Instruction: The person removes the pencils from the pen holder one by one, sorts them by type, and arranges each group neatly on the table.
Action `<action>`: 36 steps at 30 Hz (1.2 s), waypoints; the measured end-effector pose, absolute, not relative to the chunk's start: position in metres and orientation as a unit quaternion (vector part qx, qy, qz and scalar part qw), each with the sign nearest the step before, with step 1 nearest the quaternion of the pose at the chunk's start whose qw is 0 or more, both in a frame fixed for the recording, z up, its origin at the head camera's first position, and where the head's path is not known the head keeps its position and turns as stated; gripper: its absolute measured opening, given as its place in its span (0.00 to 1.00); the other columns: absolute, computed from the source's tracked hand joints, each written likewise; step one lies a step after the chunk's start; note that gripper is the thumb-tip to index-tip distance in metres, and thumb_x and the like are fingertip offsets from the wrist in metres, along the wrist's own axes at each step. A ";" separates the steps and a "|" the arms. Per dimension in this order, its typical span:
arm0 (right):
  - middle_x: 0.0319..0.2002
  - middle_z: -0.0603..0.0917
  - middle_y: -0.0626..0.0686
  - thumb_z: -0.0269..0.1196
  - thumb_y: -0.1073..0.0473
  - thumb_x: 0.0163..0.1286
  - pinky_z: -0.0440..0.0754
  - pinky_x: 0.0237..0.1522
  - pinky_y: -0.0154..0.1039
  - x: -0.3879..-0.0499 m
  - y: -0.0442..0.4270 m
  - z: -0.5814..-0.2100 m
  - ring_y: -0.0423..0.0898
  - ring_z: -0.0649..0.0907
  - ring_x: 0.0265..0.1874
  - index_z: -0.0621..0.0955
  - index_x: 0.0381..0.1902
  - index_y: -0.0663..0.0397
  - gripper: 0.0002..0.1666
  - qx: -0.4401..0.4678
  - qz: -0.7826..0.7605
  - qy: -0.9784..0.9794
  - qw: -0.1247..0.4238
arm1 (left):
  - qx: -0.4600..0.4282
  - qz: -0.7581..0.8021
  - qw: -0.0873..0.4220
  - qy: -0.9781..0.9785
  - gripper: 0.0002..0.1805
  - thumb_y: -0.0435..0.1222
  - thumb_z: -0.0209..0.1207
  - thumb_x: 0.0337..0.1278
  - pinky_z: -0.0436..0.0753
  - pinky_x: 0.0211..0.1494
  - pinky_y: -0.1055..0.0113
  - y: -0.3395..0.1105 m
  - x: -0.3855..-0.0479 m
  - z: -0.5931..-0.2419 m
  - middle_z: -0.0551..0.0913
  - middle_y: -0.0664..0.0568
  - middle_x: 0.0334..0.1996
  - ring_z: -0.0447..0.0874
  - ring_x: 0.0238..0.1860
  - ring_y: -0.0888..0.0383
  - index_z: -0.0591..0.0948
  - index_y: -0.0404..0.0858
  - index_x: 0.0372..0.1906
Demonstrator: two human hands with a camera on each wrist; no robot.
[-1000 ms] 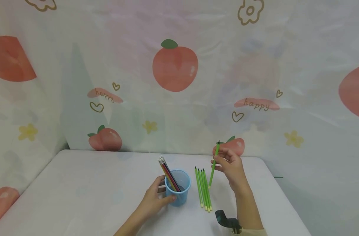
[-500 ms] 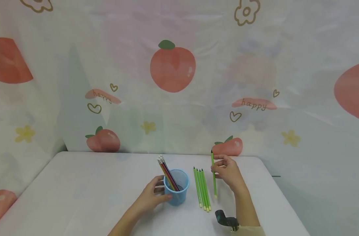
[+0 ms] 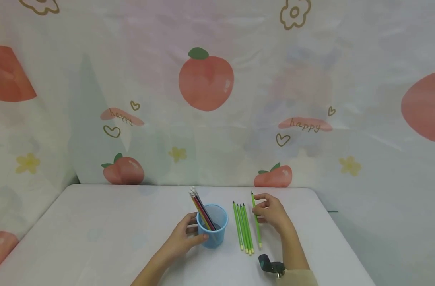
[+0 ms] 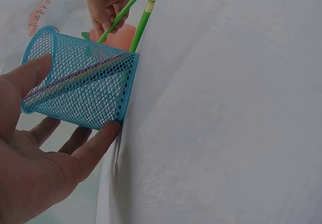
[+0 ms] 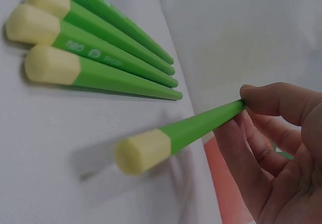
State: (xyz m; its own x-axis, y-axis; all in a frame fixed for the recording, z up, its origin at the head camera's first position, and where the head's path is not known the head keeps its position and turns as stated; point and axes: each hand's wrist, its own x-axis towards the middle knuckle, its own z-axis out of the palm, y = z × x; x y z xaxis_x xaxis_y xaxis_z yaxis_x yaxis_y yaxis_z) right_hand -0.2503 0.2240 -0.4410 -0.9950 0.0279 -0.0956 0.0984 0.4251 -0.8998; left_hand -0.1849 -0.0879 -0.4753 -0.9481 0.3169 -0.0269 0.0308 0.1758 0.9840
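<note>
Lower right, the right hand (image 3: 272,211) pinches a green pencil (image 3: 258,230) above its middle. The left hand (image 3: 181,239) grips a blue cup (image 3: 216,237).

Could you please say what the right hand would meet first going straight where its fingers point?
The right hand would probably meet the four green pencils first, though its height is unclear.

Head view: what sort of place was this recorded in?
Probably an indoor tabletop recording setup: a peach-print backdrop hangs closely behind a white table, which holds a blue mesh pencil cup and four green pencils.
</note>
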 end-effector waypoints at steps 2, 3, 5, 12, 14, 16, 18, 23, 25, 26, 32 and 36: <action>0.38 0.82 0.58 0.67 0.67 0.63 0.89 0.36 0.44 -0.252 0.224 -0.445 0.47 0.83 0.33 0.76 0.61 0.59 0.28 0.046 -0.535 0.843 0.045 | 0.115 0.632 0.113 0.758 0.42 0.46 0.70 0.56 0.77 0.63 0.39 -0.088 -0.185 -0.475 0.68 0.34 0.68 0.71 0.66 0.34 0.64 0.40 0.72; 0.38 0.83 0.58 0.67 0.67 0.63 0.89 0.36 0.44 -0.253 0.224 -0.447 0.47 0.83 0.32 0.76 0.61 0.58 0.28 0.049 -0.534 0.842 0.049 | 0.118 0.632 0.112 0.758 0.42 0.46 0.70 0.56 0.77 0.63 0.38 -0.088 -0.185 -0.475 0.68 0.34 0.68 0.71 0.66 0.33 0.64 0.40 0.72; 0.37 0.83 0.57 0.67 0.67 0.62 0.89 0.35 0.43 -0.254 0.224 -0.450 0.46 0.84 0.32 0.76 0.61 0.59 0.28 0.051 -0.531 0.844 0.056 | 0.118 0.634 0.113 0.756 0.41 0.46 0.70 0.56 0.76 0.63 0.38 -0.089 -0.185 -0.475 0.68 0.34 0.68 0.71 0.66 0.33 0.64 0.40 0.72; 0.35 0.82 0.56 0.68 0.68 0.59 0.86 0.29 0.40 -0.254 0.221 -0.458 0.47 0.82 0.28 0.77 0.60 0.59 0.29 0.058 -0.528 0.844 0.071 | 0.114 0.635 0.114 0.756 0.42 0.47 0.70 0.56 0.77 0.63 0.38 -0.089 -0.185 -0.475 0.68 0.35 0.68 0.71 0.66 0.34 0.64 0.41 0.72; 0.35 0.81 0.57 0.67 0.68 0.60 0.87 0.29 0.40 -0.254 0.220 -0.460 0.47 0.82 0.28 0.76 0.60 0.59 0.29 0.063 -0.534 0.839 0.081 | 0.113 0.634 0.114 0.756 0.42 0.47 0.70 0.56 0.77 0.63 0.38 -0.089 -0.185 -0.475 0.68 0.35 0.68 0.71 0.66 0.34 0.64 0.41 0.72; 0.36 0.80 0.57 0.67 0.69 0.61 0.87 0.30 0.40 -0.254 0.219 -0.462 0.47 0.82 0.28 0.76 0.61 0.58 0.29 0.068 -0.540 0.834 0.088 | 0.115 0.634 0.114 0.756 0.42 0.47 0.70 0.56 0.77 0.63 0.38 -0.089 -0.185 -0.475 0.68 0.35 0.68 0.71 0.66 0.34 0.64 0.40 0.72; 0.36 0.80 0.58 0.67 0.70 0.61 0.88 0.31 0.41 -0.253 0.219 -0.463 0.47 0.82 0.29 0.76 0.61 0.58 0.29 0.069 -0.541 0.833 0.090 | 0.116 0.633 0.113 0.757 0.42 0.47 0.70 0.56 0.76 0.63 0.37 -0.089 -0.186 -0.475 0.68 0.34 0.69 0.71 0.66 0.34 0.64 0.40 0.72; 0.36 0.82 0.58 0.68 0.69 0.61 0.88 0.32 0.41 -0.253 0.218 -0.463 0.48 0.82 0.30 0.76 0.61 0.59 0.29 0.064 -0.532 0.840 0.080 | 0.116 0.631 0.112 0.759 0.42 0.46 0.70 0.56 0.75 0.64 0.37 -0.089 -0.186 -0.475 0.68 0.34 0.69 0.71 0.66 0.33 0.64 0.40 0.72; 0.36 0.82 0.57 0.68 0.68 0.61 0.87 0.32 0.40 -0.254 0.217 -0.461 0.47 0.82 0.30 0.76 0.61 0.58 0.29 0.055 -0.521 0.849 0.070 | 0.116 0.631 0.112 0.759 0.42 0.46 0.70 0.56 0.75 0.64 0.37 -0.089 -0.185 -0.474 0.68 0.34 0.69 0.71 0.66 0.33 0.64 0.40 0.72; 0.37 0.82 0.57 0.68 0.67 0.61 0.86 0.32 0.40 -0.254 0.217 -0.459 0.47 0.82 0.31 0.77 0.61 0.58 0.29 0.047 -0.515 0.854 0.065 | 0.116 0.630 0.111 0.759 0.42 0.45 0.70 0.56 0.75 0.64 0.37 -0.089 -0.184 -0.474 0.68 0.33 0.69 0.71 0.66 0.33 0.64 0.40 0.72; 0.47 0.83 0.59 0.73 0.62 0.59 0.85 0.43 0.42 -0.252 0.206 -0.442 0.51 0.84 0.43 0.77 0.62 0.54 0.32 -0.092 -0.497 0.861 0.061 | 0.118 0.633 0.109 0.757 0.42 0.45 0.70 0.57 0.75 0.64 0.37 -0.090 -0.184 -0.475 0.68 0.34 0.69 0.71 0.66 0.33 0.63 0.40 0.72; 0.60 0.79 0.62 0.75 0.58 0.57 0.81 0.60 0.54 -0.249 0.194 -0.435 0.59 0.79 0.59 0.72 0.69 0.47 0.42 -0.215 -0.508 0.825 0.119 | 0.116 0.632 0.109 0.758 0.43 0.46 0.70 0.56 0.76 0.64 0.37 -0.089 -0.185 -0.473 0.68 0.34 0.69 0.71 0.66 0.34 0.62 0.40 0.73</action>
State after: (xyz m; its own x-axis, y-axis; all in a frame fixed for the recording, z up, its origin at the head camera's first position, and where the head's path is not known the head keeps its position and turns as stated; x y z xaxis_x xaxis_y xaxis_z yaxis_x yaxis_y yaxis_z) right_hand -0.2488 0.1944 -0.4352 -0.8789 -0.4765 0.0219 -0.2341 0.3910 -0.8901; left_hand -0.1849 -0.0890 -0.4730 -0.9489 0.3150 -0.0187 0.0383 0.1735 0.9841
